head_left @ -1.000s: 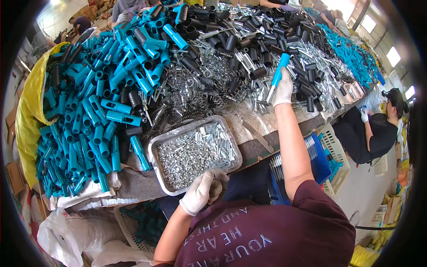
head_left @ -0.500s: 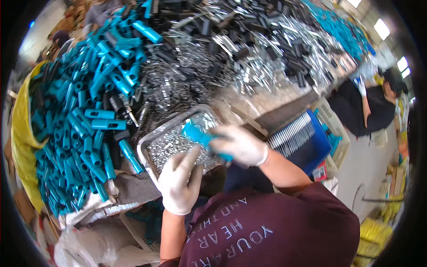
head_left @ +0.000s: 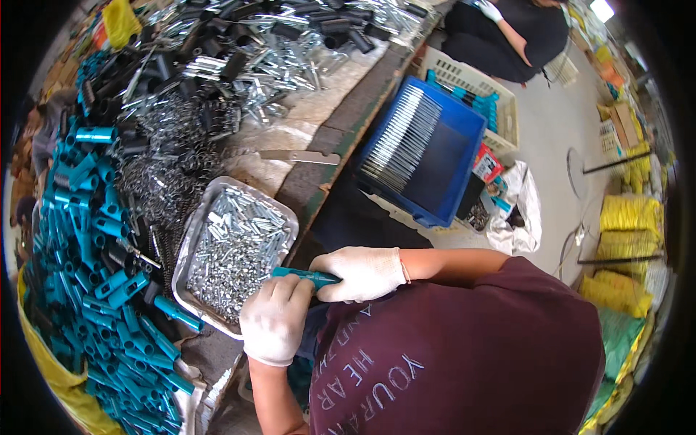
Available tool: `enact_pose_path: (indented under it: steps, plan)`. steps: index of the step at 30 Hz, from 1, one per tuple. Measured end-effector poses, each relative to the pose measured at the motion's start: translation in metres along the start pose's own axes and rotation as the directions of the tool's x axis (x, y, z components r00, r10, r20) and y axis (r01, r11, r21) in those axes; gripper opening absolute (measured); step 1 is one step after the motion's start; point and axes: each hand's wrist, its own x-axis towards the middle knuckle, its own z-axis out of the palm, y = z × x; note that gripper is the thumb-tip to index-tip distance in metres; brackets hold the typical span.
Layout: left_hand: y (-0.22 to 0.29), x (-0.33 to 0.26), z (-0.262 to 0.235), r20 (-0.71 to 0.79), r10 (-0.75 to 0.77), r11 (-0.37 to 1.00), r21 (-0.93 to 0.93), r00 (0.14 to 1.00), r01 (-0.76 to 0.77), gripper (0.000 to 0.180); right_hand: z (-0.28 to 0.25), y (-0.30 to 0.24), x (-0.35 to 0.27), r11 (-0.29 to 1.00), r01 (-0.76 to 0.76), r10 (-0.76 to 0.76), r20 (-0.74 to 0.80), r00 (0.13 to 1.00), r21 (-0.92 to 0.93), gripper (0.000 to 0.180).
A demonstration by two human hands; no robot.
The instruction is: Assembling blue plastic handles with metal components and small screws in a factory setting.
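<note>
My right hand (head_left: 366, 274), in a white glove, is wrapped round a teal tube-shaped part (head_left: 304, 275) and holds it roughly level at the tray's near right edge. Against the part's left end press the curled fingers of my gloved left hand (head_left: 274, 322); whether they pinch some small piece as well is hidden. Just beyond both hands lies a metal tray (head_left: 183, 264), filled with small silvery nuts and short pins or bolts (head_left: 239, 232). Left of the tray, a large heap of teal tubular parts (head_left: 134, 355) covers the worktop.
Dark coil springs (head_left: 156, 159) and black tubes with metal rods (head_left: 290, 43) pile up at the back. A flat metal strip (head_left: 301, 156) lies beyond the tray. To the right stand a blue bin (head_left: 446, 170) with rods and a cream crate (head_left: 467, 78). Another person's gloved hand (head_left: 490, 10) shows far right.
The view has swung to the right. My hands have drawn back from over the tray to its near edge with the teal part, and my left fingers have closed in against it.
</note>
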Motion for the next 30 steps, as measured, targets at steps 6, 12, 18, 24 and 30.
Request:
enact_pose_path:
  steps: [6,12,18,24,30]
  plan:
    - [0.000,0.016,0.022,0.131,0.155,0.987,0.008,0.979,-0.157,0.028,0.009,0.023,-0.023,0.961,-0.068,0.078,-0.027,0.997,0.268,0.028]
    - [0.021,0.046,0.035,0.159,0.364,0.930,-0.015,0.918,-0.367,0.029,0.014,0.048,-0.050,0.898,0.034,0.065,-0.207,0.976,0.439,0.026]
    - [0.053,0.095,0.036,0.141,0.320,0.907,-0.330,0.937,-0.260,0.021,0.012,0.065,-0.089,0.820,0.062,0.143,-0.310,0.940,0.568,0.029]
    - [0.090,0.131,0.042,0.345,0.404,0.875,-0.415,0.847,-0.249,0.019,0.016,0.095,-0.105,0.836,0.006,0.200,-0.314,0.928,0.549,0.033]
    - [0.094,0.133,0.054,0.549,0.229,0.971,-0.192,0.804,-0.145,0.023,0.017,0.105,-0.097,0.861,-0.009,0.161,-0.255,0.954,0.509,0.030]
